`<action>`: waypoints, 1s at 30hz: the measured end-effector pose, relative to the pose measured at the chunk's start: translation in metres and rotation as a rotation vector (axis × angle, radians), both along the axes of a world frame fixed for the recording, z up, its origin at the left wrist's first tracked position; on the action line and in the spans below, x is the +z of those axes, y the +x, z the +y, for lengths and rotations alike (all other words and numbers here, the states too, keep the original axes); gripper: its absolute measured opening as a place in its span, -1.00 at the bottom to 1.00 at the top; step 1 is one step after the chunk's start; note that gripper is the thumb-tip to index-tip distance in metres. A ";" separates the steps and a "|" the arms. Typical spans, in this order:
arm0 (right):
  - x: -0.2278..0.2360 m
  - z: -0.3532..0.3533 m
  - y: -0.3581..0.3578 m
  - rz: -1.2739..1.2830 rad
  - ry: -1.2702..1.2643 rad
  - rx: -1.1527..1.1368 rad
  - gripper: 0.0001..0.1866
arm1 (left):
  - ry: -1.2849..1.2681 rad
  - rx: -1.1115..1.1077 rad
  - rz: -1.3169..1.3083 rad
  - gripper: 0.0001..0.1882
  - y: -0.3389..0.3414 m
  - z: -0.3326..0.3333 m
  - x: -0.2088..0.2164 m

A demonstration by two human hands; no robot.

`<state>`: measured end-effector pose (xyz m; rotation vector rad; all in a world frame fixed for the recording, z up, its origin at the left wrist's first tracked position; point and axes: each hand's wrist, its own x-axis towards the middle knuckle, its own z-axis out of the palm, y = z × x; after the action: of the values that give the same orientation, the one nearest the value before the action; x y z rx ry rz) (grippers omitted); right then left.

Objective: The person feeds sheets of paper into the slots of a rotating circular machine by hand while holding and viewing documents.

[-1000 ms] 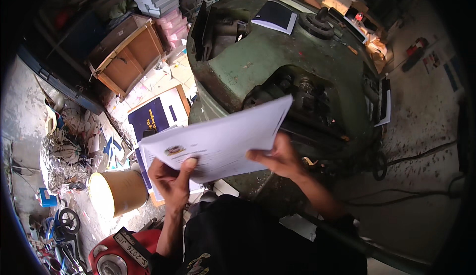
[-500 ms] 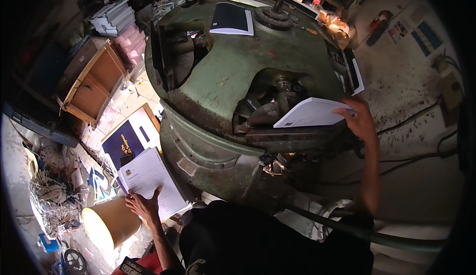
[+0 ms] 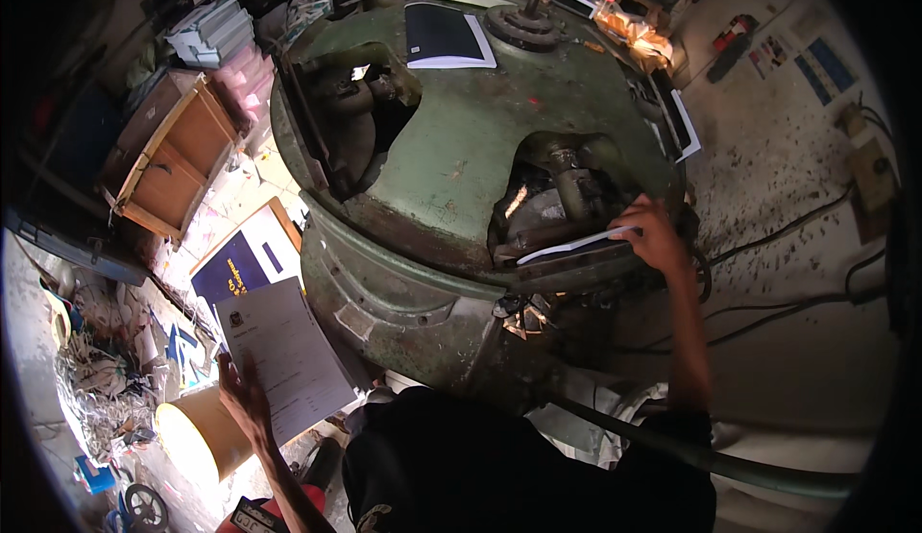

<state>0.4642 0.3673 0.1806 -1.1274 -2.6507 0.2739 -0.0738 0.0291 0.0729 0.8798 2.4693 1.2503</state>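
Observation:
My left hand [image 3: 245,397] holds a stack of white printed sheets [image 3: 284,353] down at my left side, beside the base of a big green machine [image 3: 461,139]. My right hand [image 3: 656,235] grips a thin bundle of white paper [image 3: 573,245] lying flat in the machine's dark opening, where metal parts [image 3: 567,187] show. A dark-covered booklet [image 3: 444,37] rests on the machine's top at the back.
A yellow bucket [image 3: 192,434] stands by my left leg. A wooden crate [image 3: 168,163], stacked papers [image 3: 216,29] and blue-covered prints [image 3: 240,264] lie on the floor at left. Scrap paper [image 3: 91,379] is heaped at far left. Cables [image 3: 797,302] cross the floor at right.
One second ago both hands held the sheets together. They have split: my right hand carried a thin bundle to the machine and laid it flat in the opening; my left keeps the rest low.

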 end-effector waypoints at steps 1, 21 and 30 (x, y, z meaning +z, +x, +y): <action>-0.004 0.000 0.002 -0.038 -0.031 -0.038 -0.87 | -0.002 -0.001 -0.003 -0.69 0.005 0.003 0.015; 0.024 -0.095 -0.135 0.651 -0.611 -0.260 -0.68 | 0.712 -0.717 -0.639 -0.73 0.111 0.133 0.098; 0.124 -0.081 -0.071 -0.072 -0.072 -0.847 -0.72 | -0.003 0.046 0.399 -0.49 -0.217 0.013 -0.114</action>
<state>0.3929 0.2865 0.3043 -2.1595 -1.9731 0.1557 -0.2907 0.0420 -0.0413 1.1763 2.8055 1.1791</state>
